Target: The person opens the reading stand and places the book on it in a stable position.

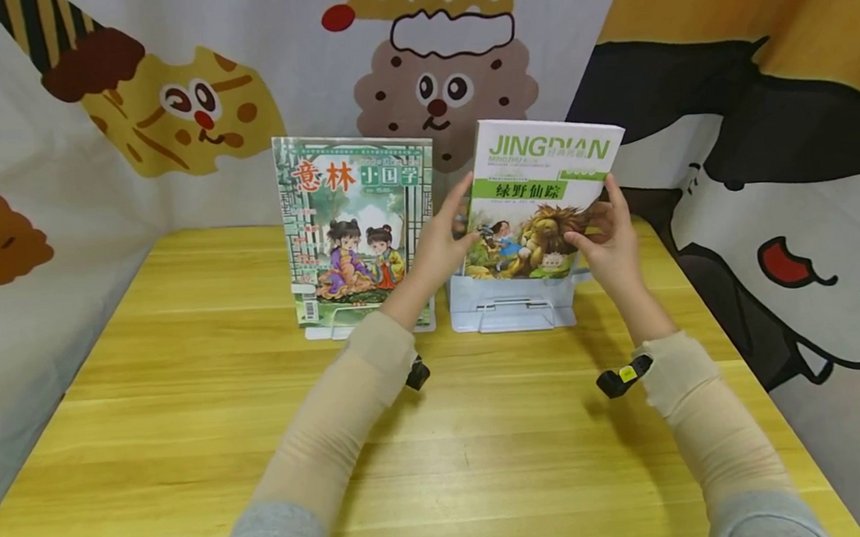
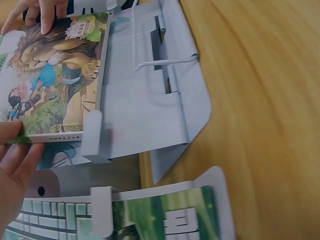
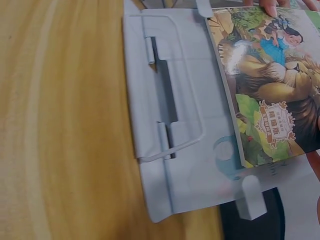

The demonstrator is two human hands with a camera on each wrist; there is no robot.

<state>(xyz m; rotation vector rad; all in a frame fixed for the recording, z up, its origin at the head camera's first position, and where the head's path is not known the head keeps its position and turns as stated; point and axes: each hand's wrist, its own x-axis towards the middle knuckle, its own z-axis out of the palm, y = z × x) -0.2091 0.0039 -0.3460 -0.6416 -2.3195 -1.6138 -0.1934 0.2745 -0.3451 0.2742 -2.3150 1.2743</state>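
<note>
A paperback book [image 1: 517, 193] with a lion and a girl in blue on its cover stands slightly tilted, its lower edge in front of a white metal book stand [image 1: 514, 306]. My left hand [image 1: 438, 250] grips the book's left edge, thumb on the cover and fingers behind. From the other side my right hand [image 1: 609, 241] holds the right edge, its thumb on the lion picture. Seen from the left wrist, the bottom of the book [image 2: 65, 82] is above the stand's wire support [image 2: 167, 62]. In the right wrist view, a bare strip of stand plate [image 3: 207, 110] shows below the book [image 3: 270, 75].
Left of the book, a green illustrated magazine [image 1: 357, 224] leans on a second white stand [image 1: 319, 333]. Both stand on a wooden table [image 1: 463, 447]. A curtain [image 1: 193, 20] with cartoon figures hangs behind. Small white side clips [image 2: 92, 135] stick out from the stand.
</note>
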